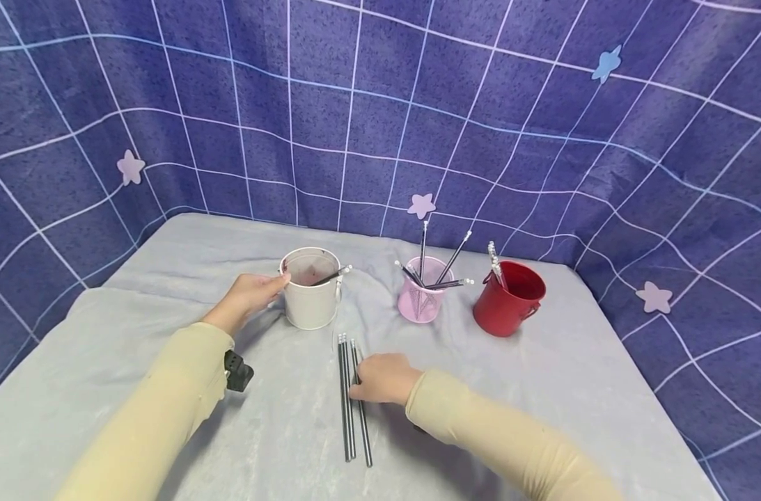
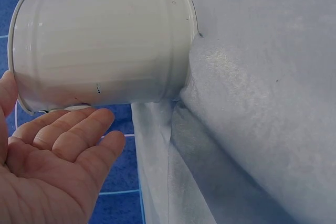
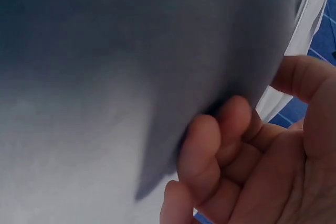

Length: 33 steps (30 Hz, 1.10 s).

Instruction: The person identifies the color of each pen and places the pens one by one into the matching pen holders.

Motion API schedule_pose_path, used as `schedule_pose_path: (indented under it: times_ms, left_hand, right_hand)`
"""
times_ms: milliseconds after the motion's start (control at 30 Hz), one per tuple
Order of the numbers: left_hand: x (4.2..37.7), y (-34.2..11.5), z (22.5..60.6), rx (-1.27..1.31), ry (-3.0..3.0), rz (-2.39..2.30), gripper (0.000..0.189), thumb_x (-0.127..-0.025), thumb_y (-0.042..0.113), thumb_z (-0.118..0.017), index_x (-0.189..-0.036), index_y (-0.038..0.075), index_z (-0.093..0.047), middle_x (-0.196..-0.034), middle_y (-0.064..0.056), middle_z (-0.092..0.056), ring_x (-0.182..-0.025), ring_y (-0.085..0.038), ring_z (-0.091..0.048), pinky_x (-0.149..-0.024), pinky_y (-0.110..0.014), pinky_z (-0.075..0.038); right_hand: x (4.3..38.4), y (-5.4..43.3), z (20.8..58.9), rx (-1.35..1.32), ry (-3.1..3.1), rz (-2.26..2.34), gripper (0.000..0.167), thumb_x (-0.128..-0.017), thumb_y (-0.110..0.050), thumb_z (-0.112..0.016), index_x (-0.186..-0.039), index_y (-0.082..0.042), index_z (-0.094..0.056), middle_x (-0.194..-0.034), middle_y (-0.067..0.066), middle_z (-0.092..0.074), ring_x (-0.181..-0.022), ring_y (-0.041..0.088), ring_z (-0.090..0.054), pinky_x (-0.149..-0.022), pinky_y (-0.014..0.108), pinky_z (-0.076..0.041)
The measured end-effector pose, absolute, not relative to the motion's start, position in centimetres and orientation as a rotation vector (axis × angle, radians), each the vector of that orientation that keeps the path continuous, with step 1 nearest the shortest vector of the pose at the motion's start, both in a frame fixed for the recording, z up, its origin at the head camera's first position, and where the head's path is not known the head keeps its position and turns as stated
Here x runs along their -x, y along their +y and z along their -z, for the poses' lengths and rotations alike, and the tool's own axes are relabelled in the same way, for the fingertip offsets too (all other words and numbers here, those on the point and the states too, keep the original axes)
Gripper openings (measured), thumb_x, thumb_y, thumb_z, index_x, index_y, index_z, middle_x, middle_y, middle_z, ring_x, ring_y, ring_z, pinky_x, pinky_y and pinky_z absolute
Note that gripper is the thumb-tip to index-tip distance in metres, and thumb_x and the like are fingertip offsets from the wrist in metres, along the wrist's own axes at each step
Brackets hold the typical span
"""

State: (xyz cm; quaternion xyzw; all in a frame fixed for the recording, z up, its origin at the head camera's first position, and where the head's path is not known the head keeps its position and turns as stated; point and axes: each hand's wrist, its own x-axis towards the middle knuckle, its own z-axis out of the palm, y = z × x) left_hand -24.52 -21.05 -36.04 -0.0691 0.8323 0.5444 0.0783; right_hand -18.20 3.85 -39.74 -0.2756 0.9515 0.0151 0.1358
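My left hand (image 1: pixel 250 298) grips the rim of a white metal bucket (image 1: pixel 310 306) at the left. In the left wrist view the other fingers (image 2: pixel 86 137) lie loosely along the bucket's outer side. A dark pencil with a white end (image 1: pixel 331 275) leans inside the bucket. Several dark pencils (image 1: pixel 345 403) lie side by side on the cloth in front. My right hand (image 1: pixel 385 379) is down at the rightmost pencil (image 1: pixel 365 435) and pinches it about midway. In the right wrist view its fingers (image 3: pixel 202 145) are curled near the cloth; no pencil shows there.
A pink mesh cup (image 1: pixel 420 306) holding several splayed pencils stands at the back middle. To its right, a red bucket (image 1: pixel 505 309) also has pencils in it. Grey cloth (image 1: pixel 280 431) covers the table, and a blue gridded curtain (image 1: pixel 330 104) hangs behind.
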Motion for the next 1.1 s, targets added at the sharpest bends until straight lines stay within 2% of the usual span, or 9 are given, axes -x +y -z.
schedule_pose_path:
  times_ms: [100, 200, 400, 467, 567, 700, 933, 1100]
  left_hand:
    - [24.4, -21.0, 36.0, 0.206, 2.483, -1.624, 0.059, -0.099, 0.037, -0.048, -0.129, -0.014, -0.050, -0.116, -0.020, -0.063, -0.109, -0.025, -0.053, -0.103, -0.042, -0.042]
    - [24.4, -20.9, 35.9, 0.199, 2.476, -1.623, 0.061, -0.099, 0.038, -0.047, -0.130, -0.014, -0.049, -0.124, -0.025, -0.058, -0.114, -0.029, -0.052, -0.105, -0.044, -0.041]
    - [24.5, -20.9, 35.8, 0.201, 2.493, -1.614, 0.059, -0.099, 0.037, -0.048, -0.129, -0.014, -0.050, -0.109, -0.015, -0.064, -0.102, -0.020, -0.054, -0.102, -0.041, -0.043]
    - [24.5, -20.9, 35.8, 0.205, 2.491, -1.614, 0.059, -0.099, 0.038, -0.048, -0.128, -0.014, -0.050, -0.104, -0.014, -0.065, -0.100, -0.021, -0.055, -0.101, -0.040, -0.043]
    - [24.5, -20.9, 35.9, 0.196, 2.480, -1.622, 0.060, -0.099, 0.037, -0.047, -0.129, -0.016, -0.049, -0.117, -0.022, -0.063, -0.111, -0.030, -0.056, -0.103, -0.043, -0.042]
    - [24.4, -20.9, 35.8, 0.198, 2.460, -1.624, 0.062, -0.100, 0.036, -0.045, -0.131, -0.017, -0.044, -0.132, -0.030, -0.047, -0.126, -0.040, -0.046, -0.106, -0.047, -0.039]
    - [24.3, -20.8, 35.7, 0.213, 2.454, -1.611, 0.062, -0.100, 0.037, -0.045, -0.132, -0.016, -0.044, -0.132, -0.031, -0.046, -0.127, -0.040, -0.044, -0.107, -0.048, -0.038]
    - [24.5, -20.8, 35.7, 0.207, 2.471, -1.581, 0.061, -0.100, 0.037, -0.043, -0.132, -0.016, -0.044, -0.132, -0.031, -0.047, -0.127, -0.041, -0.044, -0.107, -0.048, -0.038]
  right_hand:
    - [18.4, 3.8, 40.0, 0.776, 2.750, -0.019, 0.038, -0.084, -0.034, -0.061, -0.053, -0.016, -0.047, -0.056, -0.002, -0.048, -0.051, 0.013, -0.045, -0.045, 0.034, -0.044]
    - [18.6, 3.9, 40.0, 0.760, 2.741, 0.024, 0.039, -0.083, -0.032, -0.061, -0.052, -0.016, -0.045, -0.054, -0.002, -0.046, -0.049, 0.013, -0.043, -0.043, 0.033, -0.041]
    - [19.1, 4.3, 39.6, 0.739, 2.723, 0.106, 0.039, -0.082, -0.032, -0.061, -0.052, -0.017, -0.042, -0.053, -0.003, -0.044, -0.049, 0.013, -0.041, -0.043, 0.030, -0.039]
    - [19.3, 4.5, 39.4, 0.730, 2.722, 0.168, 0.038, -0.081, -0.033, -0.062, -0.053, -0.018, -0.042, -0.053, -0.003, -0.044, -0.049, 0.012, -0.040, -0.043, 0.030, -0.039]
    - [19.5, 4.8, 38.7, 0.752, 2.741, 0.287, 0.036, -0.081, -0.031, -0.061, -0.053, -0.019, -0.041, -0.053, -0.005, -0.042, -0.051, 0.011, -0.040, -0.043, 0.028, -0.038]
    - [19.9, 5.2, 37.6, 0.862, 2.785, 0.432, 0.031, -0.080, -0.028, -0.059, -0.055, -0.020, -0.043, -0.052, -0.009, -0.037, -0.053, 0.009, -0.038, -0.044, 0.024, -0.033]
    - [20.3, 5.6, 35.5, 1.027, 2.768, 0.630, 0.020, -0.076, -0.021, -0.056, -0.059, -0.020, -0.046, -0.050, -0.014, -0.030, -0.051, 0.003, -0.030, -0.044, 0.019, -0.024]
    - [20.1, 5.5, 33.5, 1.102, 2.764, 0.667, 0.017, -0.076, -0.017, -0.058, -0.060, -0.018, -0.052, -0.050, -0.014, -0.035, -0.052, 0.002, -0.033, -0.046, 0.017, -0.028]
